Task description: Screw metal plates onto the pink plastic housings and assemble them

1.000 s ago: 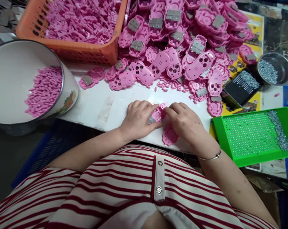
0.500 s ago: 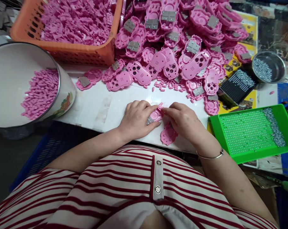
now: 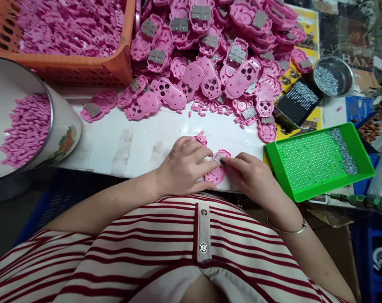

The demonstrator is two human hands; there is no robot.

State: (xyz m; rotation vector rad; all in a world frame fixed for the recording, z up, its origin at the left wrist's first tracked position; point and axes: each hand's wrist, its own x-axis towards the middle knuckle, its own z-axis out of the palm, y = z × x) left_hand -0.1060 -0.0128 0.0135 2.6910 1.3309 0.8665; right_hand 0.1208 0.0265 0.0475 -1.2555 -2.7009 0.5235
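Head view: left hand [image 3: 182, 168] and right hand [image 3: 252, 176] both pinch one pink shell [image 3: 216, 168]; big pile [image 3: 209, 54] unassembled.

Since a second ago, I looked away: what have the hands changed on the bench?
Both hands came nearer the bench edge. The left hand and right hand left the first pink piece behind and now pinch a pink shell with a grey plate. The shell heap, green tray and pellet pot are unmoved.
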